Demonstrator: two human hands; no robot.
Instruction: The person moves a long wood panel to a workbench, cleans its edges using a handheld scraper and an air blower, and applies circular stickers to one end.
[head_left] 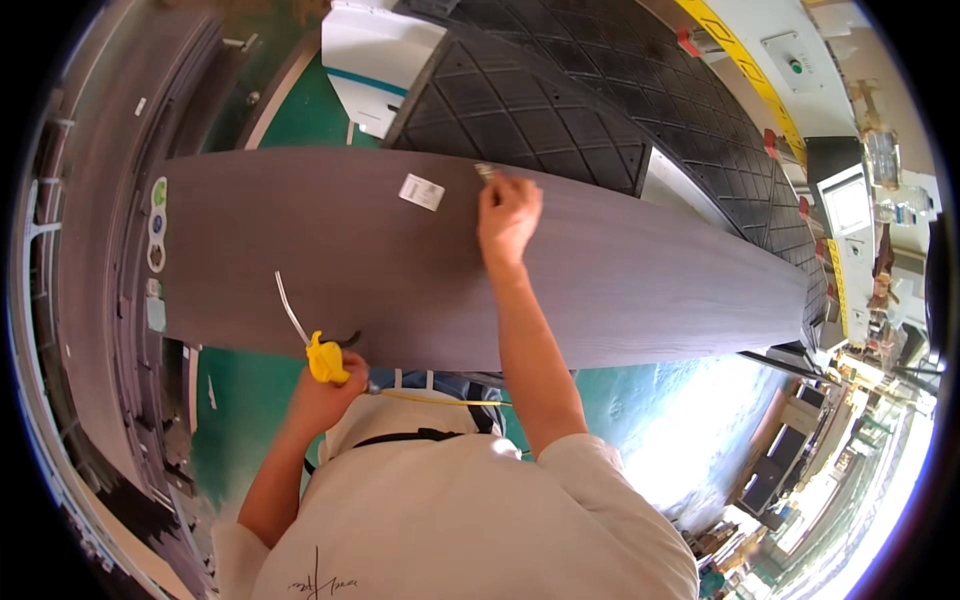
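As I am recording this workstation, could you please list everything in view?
Board: 1, dark grey-brown, across the middle
Label: 1, white, on the board's far half
Sticker strip: 1, mostly white, board's left end
Blow gun: 1, yellow, at the board's near edge
Hose: 1, yellow, right of the blow gun
Small object: 1, pale, kind unclear, board's far edge
Ribbed panels: at least 2, black, beyond the board
Button: 1, green, upper right
Floor: 1, green, beneath
Further background items: too small to count
Shirt: 1, pale, bottom centre
Left grip: 1, bare, around the blow gun
Right grip: 1, bare, holding the small object
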